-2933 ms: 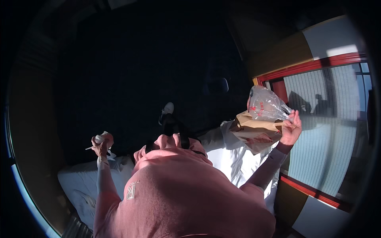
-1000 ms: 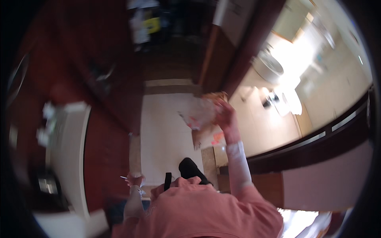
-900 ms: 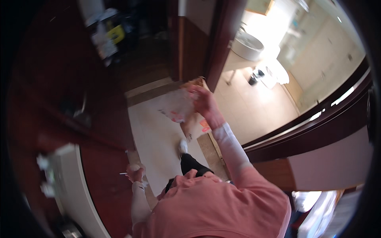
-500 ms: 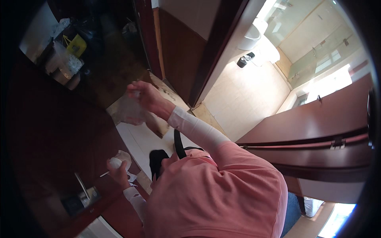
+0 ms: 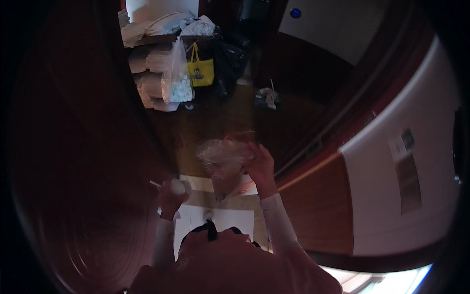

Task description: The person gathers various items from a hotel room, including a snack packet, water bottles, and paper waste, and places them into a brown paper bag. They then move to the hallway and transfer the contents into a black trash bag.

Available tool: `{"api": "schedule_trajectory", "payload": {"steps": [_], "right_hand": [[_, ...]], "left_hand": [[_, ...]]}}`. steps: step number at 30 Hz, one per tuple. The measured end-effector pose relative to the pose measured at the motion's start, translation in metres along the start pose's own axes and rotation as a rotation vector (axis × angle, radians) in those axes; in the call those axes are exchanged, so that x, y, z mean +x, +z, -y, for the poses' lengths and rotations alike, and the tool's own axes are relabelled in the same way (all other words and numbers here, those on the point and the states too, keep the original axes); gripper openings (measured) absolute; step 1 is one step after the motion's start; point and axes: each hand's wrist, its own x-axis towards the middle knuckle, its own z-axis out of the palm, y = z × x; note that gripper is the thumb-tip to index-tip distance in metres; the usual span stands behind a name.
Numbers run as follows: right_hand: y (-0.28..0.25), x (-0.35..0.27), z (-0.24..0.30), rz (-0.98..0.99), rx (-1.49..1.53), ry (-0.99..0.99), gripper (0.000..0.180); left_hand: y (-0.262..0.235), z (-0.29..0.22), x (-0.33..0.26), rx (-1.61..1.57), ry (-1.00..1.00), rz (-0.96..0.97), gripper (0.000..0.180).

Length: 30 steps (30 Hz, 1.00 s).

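We stand in a doorway, and both of our hands are in front of us, well apart. Our left hand (image 5: 172, 196) has its grip closed around a white roundish thing (image 5: 177, 186), and a thin white stick (image 5: 155, 183) points out from the same hand toward the left. Our right hand (image 5: 259, 169) holds a clear bag (image 5: 219, 156) by its edge, the fingers being narrow on the plastic. A paper bag (image 5: 223, 188), brown in colour, hangs just below this clear bag; we cannot tell exactly how the fingers hold it. Both bags are between our two hands, nearer to the right one, above the floor. At our left side is a dark red door (image 5: 73, 196), and at our right a pale wall (image 5: 377, 196). Farther ahead we see piled white cloths (image 5: 154, 61), and beside them a yellow bag (image 5: 201, 73) and a black bag (image 5: 229, 63).
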Motion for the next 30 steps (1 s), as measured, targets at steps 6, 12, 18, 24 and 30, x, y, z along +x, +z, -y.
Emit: {"api": "schedule_trajectory", "payload": {"steps": [6,12,18,24,30], "right_hand": [[0.007,0.108,0.078,-0.261,-0.131,-0.223,0.03],[-0.021,0.215,0.153,-0.323,-0.067,-0.232,0.03],[-0.046,0.291,0.216,-0.522,-0.04,-0.243,0.031],[-0.062,0.347,0.297,-0.329,-0.061,-0.306,0.032],[-0.072,0.373,0.347,-0.425,-0.015,-0.495,0.036]], "left_hand": [[0.003,-0.089,0.188,-0.235,0.182,-0.013,0.077],[0.022,-0.176,0.355,-0.32,0.271,-0.12,0.075],[0.042,-0.234,0.515,-0.428,0.16,0.106,0.084],[0.074,-0.263,0.652,-0.332,0.402,-0.048,0.079],[0.142,-0.287,0.831,-0.214,0.403,-0.03,0.084]]}}
